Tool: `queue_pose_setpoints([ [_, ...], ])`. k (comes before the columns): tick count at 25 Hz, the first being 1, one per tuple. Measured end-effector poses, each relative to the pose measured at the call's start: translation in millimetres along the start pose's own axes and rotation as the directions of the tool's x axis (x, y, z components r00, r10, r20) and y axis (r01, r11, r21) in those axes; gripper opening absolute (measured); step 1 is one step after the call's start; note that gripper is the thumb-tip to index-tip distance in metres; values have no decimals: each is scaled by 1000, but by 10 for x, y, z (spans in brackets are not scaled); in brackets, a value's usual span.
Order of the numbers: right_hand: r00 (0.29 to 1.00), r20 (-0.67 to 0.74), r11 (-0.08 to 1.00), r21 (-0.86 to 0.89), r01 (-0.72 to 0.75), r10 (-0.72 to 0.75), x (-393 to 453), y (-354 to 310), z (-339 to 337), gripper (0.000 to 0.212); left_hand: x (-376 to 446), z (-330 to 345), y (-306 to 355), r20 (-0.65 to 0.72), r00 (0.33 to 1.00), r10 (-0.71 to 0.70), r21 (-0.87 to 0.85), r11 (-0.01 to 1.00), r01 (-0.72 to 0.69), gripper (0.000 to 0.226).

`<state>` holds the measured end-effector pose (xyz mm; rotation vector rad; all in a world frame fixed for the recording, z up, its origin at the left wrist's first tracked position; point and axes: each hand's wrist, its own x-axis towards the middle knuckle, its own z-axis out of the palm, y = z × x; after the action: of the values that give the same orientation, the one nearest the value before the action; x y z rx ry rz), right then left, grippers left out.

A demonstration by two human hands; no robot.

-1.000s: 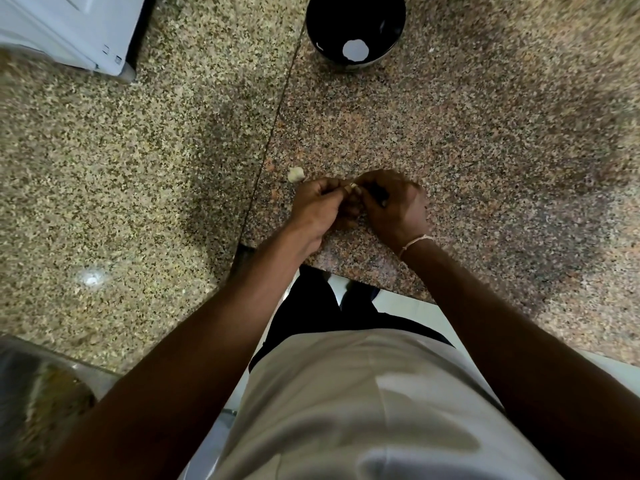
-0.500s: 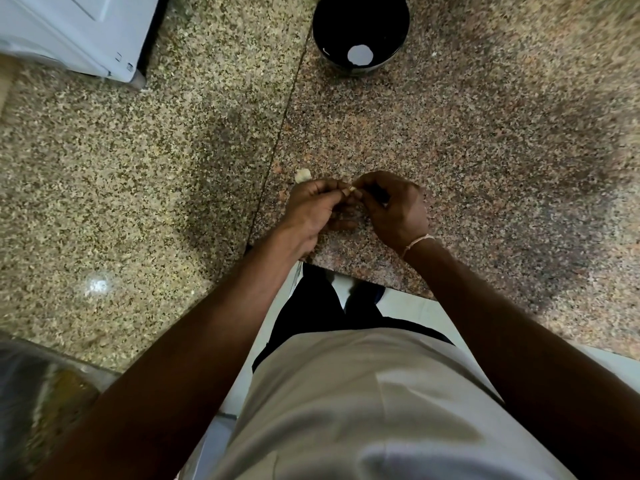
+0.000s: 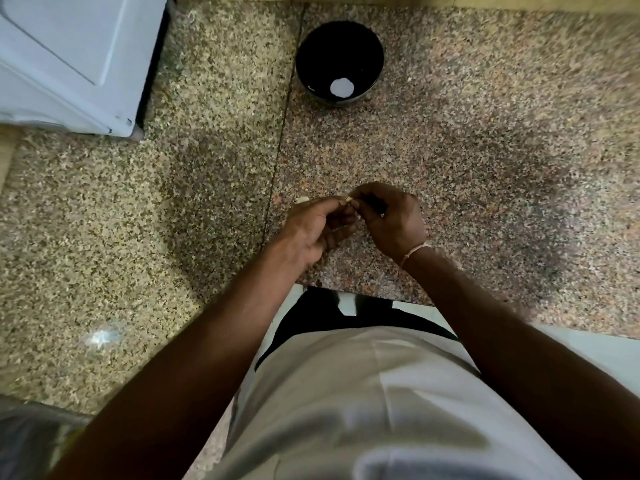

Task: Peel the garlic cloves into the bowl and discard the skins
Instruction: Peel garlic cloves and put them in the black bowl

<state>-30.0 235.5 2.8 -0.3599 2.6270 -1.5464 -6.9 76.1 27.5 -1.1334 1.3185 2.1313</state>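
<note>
Speckled granite counter (image 3: 485, 150) with a seam down the middle, bare stone to the right, white appliance (image 3: 69, 60) far left, dark bowl (image 3: 304, 60) near the back edge, left hand (image 3: 317, 226) and right hand (image 3: 391, 220) together pinching a small pale garlic clove (image 3: 347, 199) close to the front edge, another pale piece (image 3: 303, 199) just beside the left hand.

Head-height view straight down onto countertop (image 3: 485, 150)

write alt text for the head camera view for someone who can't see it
Seen from above, a person's left hand and right hand meet over a speckled granite counter, pinching a small pale garlic clove between their fingertips. A dark round bowl sits farther back, and another pale garlic piece lies beside the left hand.
</note>
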Motion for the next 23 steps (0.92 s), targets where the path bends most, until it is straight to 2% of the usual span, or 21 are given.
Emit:
queue_pose_setpoints([
  [6, 996, -80, 999, 27, -43, 45, -45, -148, 16, 10, -91, -13, 172, 59, 997, -56, 73, 996, 52, 16],
  [12, 982, -116, 986, 93, -141, 151, -74, -226, 0, 13, -74, 6, 179, 72, 997, 33, 183, 982, -46, 8],
  [20, 968, -67, 965, 124, -231, 240, -60, -248, 22, 18, 20, -79, 164, 129, 987, 96, 263, 956, -127, 3],
  [23, 941, -55, 922, 226, -314, 334, -17, -237, 64, 14, 93, -116, 150, 100, 990, 97, 245, 962, -119, 5],
])
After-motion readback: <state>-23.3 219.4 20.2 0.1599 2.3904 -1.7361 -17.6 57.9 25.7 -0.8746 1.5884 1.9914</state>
